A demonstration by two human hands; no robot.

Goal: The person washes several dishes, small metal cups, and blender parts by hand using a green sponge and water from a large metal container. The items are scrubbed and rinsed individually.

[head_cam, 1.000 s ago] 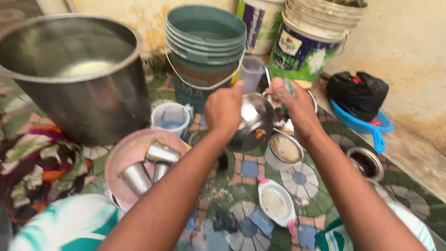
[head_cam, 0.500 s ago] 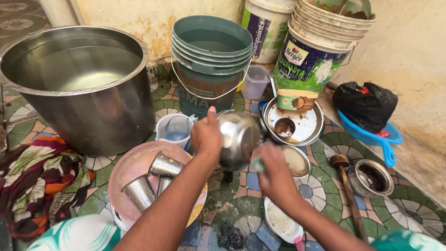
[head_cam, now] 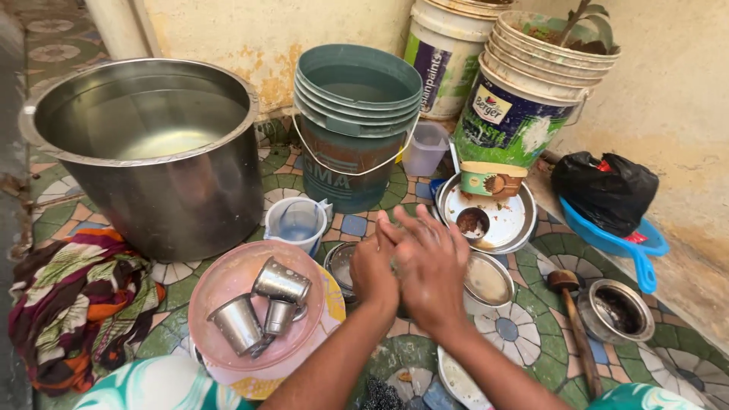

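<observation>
Two bare hands meet low over a patterned tile floor of green, blue and cream rosettes, hard against a peeling yellow wall. The left hand (head_cam: 373,271) and right hand (head_cam: 431,267) press together, fingers spread and overlapping; something may sit between the palms, but I cannot tell from here. Just left lies a pink plastic basin (head_cam: 228,288) holding three dented steel tumblers (head_cam: 281,282) on their sides. Beside the right hand rests a shallow steel bowl (head_cam: 487,279), and beyond it a wide steel plate (head_cam: 510,220) with food scraps. A huge steel pot (head_cam: 152,152) of water stands far left, near stacked green buckets (head_cam: 355,114).
</observation>
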